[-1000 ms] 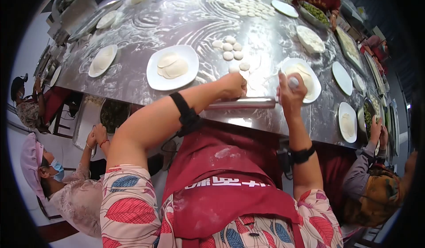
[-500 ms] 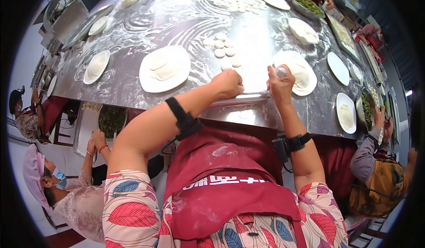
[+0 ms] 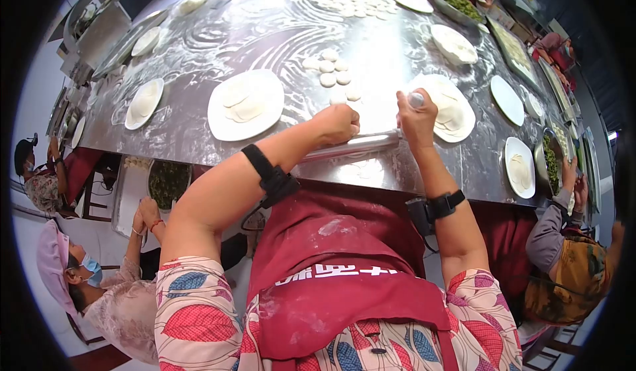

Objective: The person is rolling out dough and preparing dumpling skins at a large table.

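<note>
My left hand (image 3: 340, 123) is closed near the front edge of the steel table (image 3: 185, 129), just short of the small dough discs (image 3: 334, 78); what its fingers pinch is too small to make out. My right hand (image 3: 417, 120) is wrapped round a rolling pin (image 3: 415, 99), whose pale rounded end shows above the fist. A shiny metal strip runs along the table edge below both hands. Flat dough wrappers lie on a white plate (image 3: 215, 116) to the left, and more wrappers lie on another white plate (image 3: 466, 112) beside my right hand.
Further plates of wrappers (image 3: 144, 103) (image 3: 520, 171) stand left and right. An empty-looking oval plate (image 3: 507, 101) and a bowl of green filling (image 3: 457, 4) are on the right. Co-workers sit at both sides; one person's hands (image 3: 147, 213) are at the lower left, near a filling bowl (image 3: 169, 184).
Both my hands have shifted slightly, the left a little left and the right a little left and up. The rolling pin's visible end has moved slightly up and left with my right hand.
</note>
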Action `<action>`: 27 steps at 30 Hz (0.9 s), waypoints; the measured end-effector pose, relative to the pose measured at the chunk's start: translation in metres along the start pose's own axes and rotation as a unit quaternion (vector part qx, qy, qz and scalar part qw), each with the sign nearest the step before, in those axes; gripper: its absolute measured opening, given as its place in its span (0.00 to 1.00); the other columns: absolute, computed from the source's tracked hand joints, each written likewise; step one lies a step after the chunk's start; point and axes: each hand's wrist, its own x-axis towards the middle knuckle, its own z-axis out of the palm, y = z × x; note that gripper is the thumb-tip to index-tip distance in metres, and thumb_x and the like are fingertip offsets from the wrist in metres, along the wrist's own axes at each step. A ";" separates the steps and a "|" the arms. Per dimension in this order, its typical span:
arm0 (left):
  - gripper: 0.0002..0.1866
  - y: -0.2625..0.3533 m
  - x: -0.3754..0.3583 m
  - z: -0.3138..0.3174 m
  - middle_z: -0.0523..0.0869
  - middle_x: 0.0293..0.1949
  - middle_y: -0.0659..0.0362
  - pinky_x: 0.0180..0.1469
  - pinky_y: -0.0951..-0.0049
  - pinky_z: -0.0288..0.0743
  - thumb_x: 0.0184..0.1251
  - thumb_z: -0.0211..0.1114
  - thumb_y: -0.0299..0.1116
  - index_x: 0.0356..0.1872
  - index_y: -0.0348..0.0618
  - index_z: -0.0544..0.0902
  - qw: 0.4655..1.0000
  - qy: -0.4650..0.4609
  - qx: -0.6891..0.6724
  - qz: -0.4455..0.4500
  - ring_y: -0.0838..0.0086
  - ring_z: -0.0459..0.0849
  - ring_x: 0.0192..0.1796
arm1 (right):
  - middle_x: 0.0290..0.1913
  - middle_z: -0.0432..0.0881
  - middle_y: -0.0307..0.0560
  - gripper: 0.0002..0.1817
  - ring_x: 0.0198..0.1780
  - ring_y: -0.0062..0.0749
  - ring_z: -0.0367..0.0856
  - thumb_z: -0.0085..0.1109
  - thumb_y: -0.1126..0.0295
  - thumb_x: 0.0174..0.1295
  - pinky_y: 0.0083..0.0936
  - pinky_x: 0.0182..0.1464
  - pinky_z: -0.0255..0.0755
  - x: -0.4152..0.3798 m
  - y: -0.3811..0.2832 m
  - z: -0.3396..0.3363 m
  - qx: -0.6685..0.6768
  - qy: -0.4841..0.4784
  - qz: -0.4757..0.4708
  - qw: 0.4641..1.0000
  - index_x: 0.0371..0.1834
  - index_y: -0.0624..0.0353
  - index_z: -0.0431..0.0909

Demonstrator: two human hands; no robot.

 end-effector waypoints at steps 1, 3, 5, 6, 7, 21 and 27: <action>0.06 0.002 -0.002 -0.003 0.84 0.28 0.51 0.39 0.66 0.75 0.52 0.63 0.26 0.32 0.36 0.82 1.000 -0.019 -0.006 0.005 0.63 0.83 0.33 | 0.14 0.71 0.38 0.12 0.12 0.19 0.68 0.62 0.76 0.57 0.22 0.15 0.61 0.000 -0.002 0.000 0.001 -0.009 0.002 1.000 0.22 0.61 0.68; 0.06 -0.002 -0.006 -0.003 0.84 0.28 0.51 0.39 0.66 0.75 0.52 0.63 0.26 0.32 0.36 0.82 1.000 -0.015 -0.008 0.016 0.64 0.83 0.33 | 0.14 0.72 0.38 0.11 0.12 0.19 0.70 0.62 0.77 0.56 0.22 0.15 0.62 -0.024 -0.005 -0.017 -0.029 0.018 0.009 0.999 0.22 0.61 0.69; 0.06 -0.010 -0.010 -0.003 0.84 0.28 0.52 0.39 0.65 0.75 0.52 0.63 0.25 0.32 0.36 0.81 0.999 0.028 0.009 0.027 0.65 0.83 0.33 | 0.15 0.73 0.40 0.10 0.12 0.20 0.71 0.63 0.79 0.56 0.20 0.13 0.62 -0.058 -0.021 -0.030 0.025 0.024 0.048 0.998 0.23 0.60 0.70; 0.06 -0.014 -0.010 -0.005 0.84 0.29 0.52 0.39 0.65 0.75 0.53 0.63 0.26 0.32 0.36 0.81 1.000 0.017 -0.013 0.014 0.65 0.83 0.34 | 0.15 0.73 0.42 0.10 0.12 0.20 0.71 0.62 0.79 0.56 0.20 0.12 0.62 -0.070 -0.025 -0.034 0.064 0.016 0.057 0.996 0.23 0.60 0.70; 0.06 -0.017 -0.011 -0.007 0.84 0.29 0.52 0.39 0.65 0.74 0.53 0.63 0.26 0.32 0.36 0.81 0.999 0.002 -0.033 0.002 0.64 0.83 0.34 | 0.15 0.73 0.41 0.10 0.12 0.20 0.71 0.62 0.79 0.56 0.20 0.13 0.62 -0.067 -0.027 -0.032 0.057 0.020 0.067 0.996 0.22 0.60 0.69; 0.07 -0.009 -0.009 -0.002 0.85 0.29 0.50 0.38 0.65 0.75 0.53 0.63 0.29 0.32 0.37 0.82 0.999 -0.029 -0.023 0.018 0.61 0.84 0.34 | 0.15 0.74 0.37 0.09 0.13 0.18 0.71 0.63 0.79 0.55 0.19 0.14 0.62 -0.057 -0.024 -0.029 0.031 0.016 0.058 0.998 0.24 0.62 0.70; 0.10 0.002 0.000 -0.005 0.84 0.31 0.45 0.42 0.63 0.74 0.58 0.59 0.31 0.36 0.36 0.82 0.999 -0.010 0.044 0.013 0.56 0.83 0.37 | 0.14 0.70 0.37 0.12 0.13 0.17 0.66 0.63 0.76 0.57 0.21 0.15 0.59 0.008 0.002 0.006 -0.052 0.008 -0.048 0.997 0.23 0.61 0.68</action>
